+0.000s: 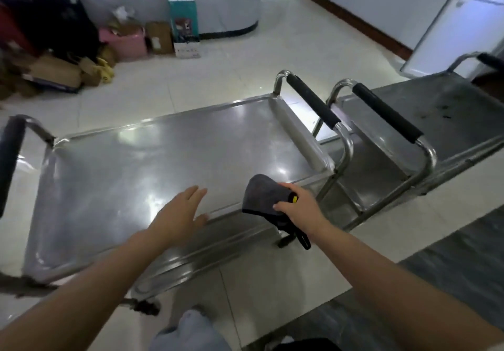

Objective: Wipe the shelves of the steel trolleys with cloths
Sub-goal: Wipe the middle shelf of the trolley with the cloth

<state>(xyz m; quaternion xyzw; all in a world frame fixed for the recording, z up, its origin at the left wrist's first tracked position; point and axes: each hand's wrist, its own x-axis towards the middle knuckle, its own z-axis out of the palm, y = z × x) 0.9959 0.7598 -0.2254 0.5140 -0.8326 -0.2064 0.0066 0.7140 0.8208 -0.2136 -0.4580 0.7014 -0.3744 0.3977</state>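
Top shelf (152, 165) of the near steel trolley (275, 129), long axis running left to right before the person. The right hand (298, 204) holds a bunched grey cloth (263, 195), fingers closed around it, at the shelf's near-right corner, just above the near rim. The left hand (180, 212) lies flat, fingers spread and empty, on the near rim. Most of the unwiped surface extends leftward and away from the cloth; the right hand is judged the wiping hand. A second trolley (409, 105), with dark specks, stands just beside on the right.

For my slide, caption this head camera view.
Right hand holds grey cloth over steel trolley; left hand open at its rim.
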